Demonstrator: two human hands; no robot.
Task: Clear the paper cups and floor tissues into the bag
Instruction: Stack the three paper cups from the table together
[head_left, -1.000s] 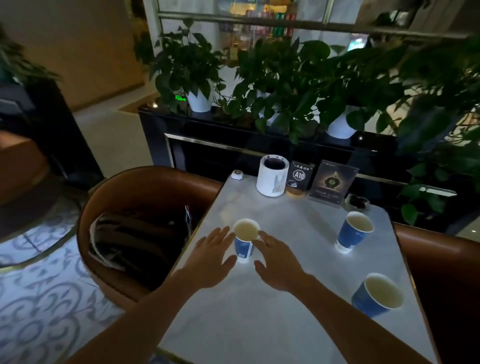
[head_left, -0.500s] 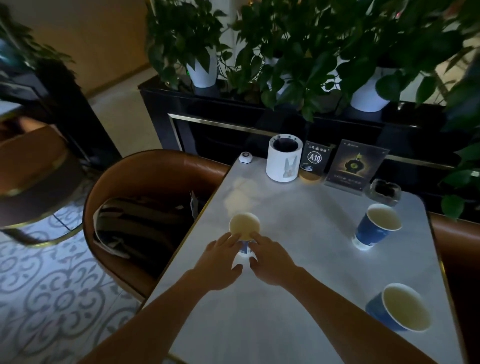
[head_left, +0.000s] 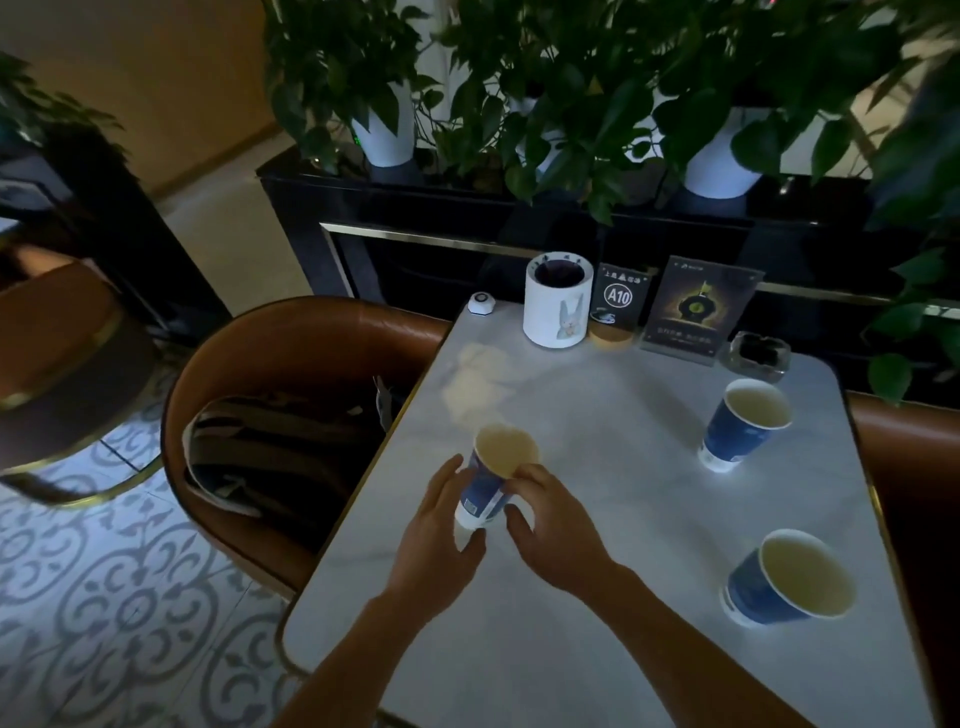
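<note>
A blue paper cup (head_left: 491, 478) with a pale inside stands near the left edge of the white marble table (head_left: 597, 597). My left hand (head_left: 441, 540) wraps its left side and base, and my right hand (head_left: 550, 530) pinches its right side near the rim. Both hands hold it. Two more blue paper cups stand apart on the right: one far (head_left: 743, 423) and one near (head_left: 789, 579), both empty-looking and upright. No bag or floor tissue shows clearly.
At the table's back stand a white cylinder holder (head_left: 556, 301), an A10 sign (head_left: 618, 299), a dark card stand (head_left: 696, 309) and an ashtray (head_left: 756, 353). A brown tub chair (head_left: 291, 338) holding dark fabric sits left. Potted plants line a black ledge behind.
My hands closed in from either side and took hold of the near-left cup. The camera moved closer and tilted down over the table.
</note>
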